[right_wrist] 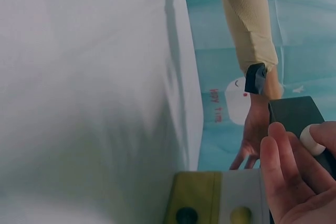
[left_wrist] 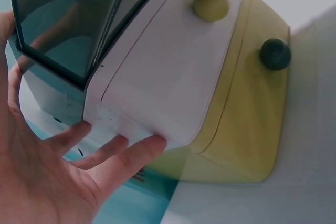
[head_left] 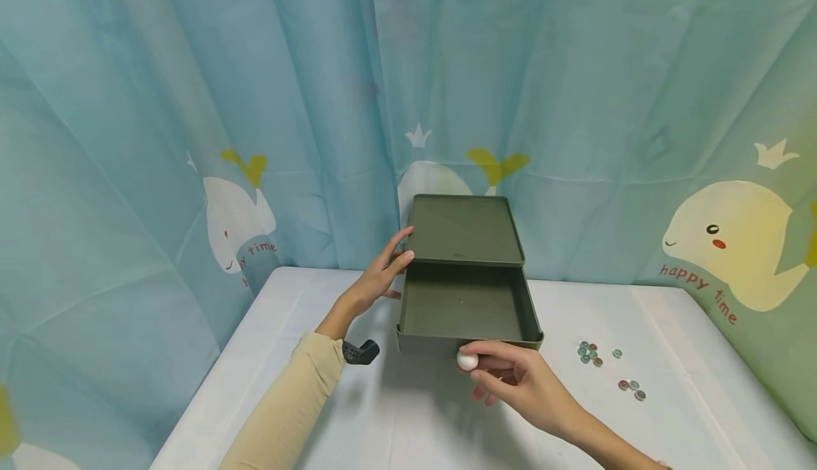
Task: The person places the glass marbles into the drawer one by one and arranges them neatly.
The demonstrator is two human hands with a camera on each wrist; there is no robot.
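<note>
Dark green on the top drawer (head_left: 428,345), standing open toward the near side of the tabletop (head_left: 638,314). Pinches its white knob (head_left: 467,361) with the right hand (head_left: 520,383); touches the cabinet (head_left: 466,227) on its left side with the left hand (head_left: 372,283), fingers apart. If pulled too far, could tip or drop out. Reads "happy time" in red on the right curtain (head_left: 638,137).

Cabinet (head_left: 466,229): dark-green-topped, standing mid-frame
Drawer (head_left: 426,345): dark green, standing open toward lower centre
Knob (head_left: 468,361): white, jutting from drawer front

One cabinet (head_left: 466,229), three drawers (left_wrist: 152,66), three knobs (left_wrist: 211,4), roughly ten discs (head_left: 592,354).
</note>
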